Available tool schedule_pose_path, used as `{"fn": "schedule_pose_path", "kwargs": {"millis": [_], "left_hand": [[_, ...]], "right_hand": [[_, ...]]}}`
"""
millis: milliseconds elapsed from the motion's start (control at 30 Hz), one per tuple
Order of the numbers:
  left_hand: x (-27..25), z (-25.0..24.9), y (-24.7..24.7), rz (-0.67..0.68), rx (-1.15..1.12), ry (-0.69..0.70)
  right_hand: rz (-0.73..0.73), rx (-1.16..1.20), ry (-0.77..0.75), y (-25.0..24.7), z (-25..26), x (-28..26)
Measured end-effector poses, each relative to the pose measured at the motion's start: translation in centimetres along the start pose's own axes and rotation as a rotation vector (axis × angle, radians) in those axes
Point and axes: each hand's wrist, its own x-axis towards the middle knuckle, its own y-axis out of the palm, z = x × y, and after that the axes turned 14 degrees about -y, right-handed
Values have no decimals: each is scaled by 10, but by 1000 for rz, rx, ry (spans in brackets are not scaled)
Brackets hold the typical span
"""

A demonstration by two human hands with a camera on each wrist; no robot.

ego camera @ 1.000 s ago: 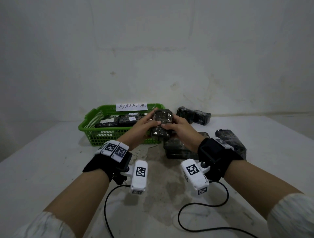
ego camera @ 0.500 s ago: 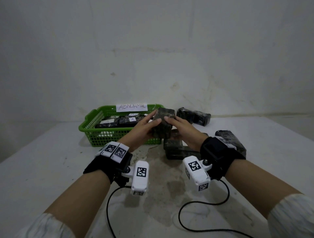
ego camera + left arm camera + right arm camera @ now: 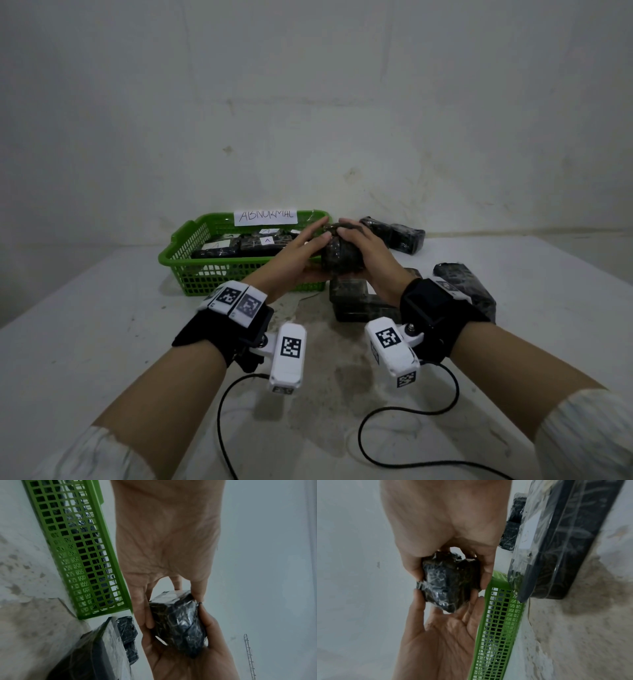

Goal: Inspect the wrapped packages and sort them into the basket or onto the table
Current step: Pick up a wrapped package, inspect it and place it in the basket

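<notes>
A dark package wrapped in clear film [image 3: 339, 255] is held above the table, just right of the green basket [image 3: 191, 270]. My left hand [image 3: 301, 250] takes its left side between thumb and nearly straight fingers. My right hand [image 3: 363, 250] curls over its top and right side. In the left wrist view the package [image 3: 178, 622] sits between the left hand's thumb and fingers [image 3: 147, 615], with the right hand [image 3: 188, 662] cupping it. In the right wrist view the right hand [image 3: 445, 513] wraps the package [image 3: 447, 584].
The basket carries an "ABNORMAL" label [image 3: 266, 216] and holds several wrapped packages with white tags [image 3: 239, 245]. More packages lie on the table: a stack under my hands [image 3: 356, 301], one at the right [image 3: 469, 284], others by the wall [image 3: 394, 234]. Black cables [image 3: 394, 428] loop near me.
The package has been turned between my hands and sits slightly lower and to the right. My right hand now reaches over its top.
</notes>
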Motion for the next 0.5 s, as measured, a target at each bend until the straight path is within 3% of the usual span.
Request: {"fn": "schedule_pose_path", "kwargs": {"millis": [233,500], "left_hand": [[4,7,-6,-52,-40,-46],[6,10,-6,-14,9,-90]], "right_hand": [[158,48,119,-7,1,-3],[129,-80,107,-5,0,-4]]}}
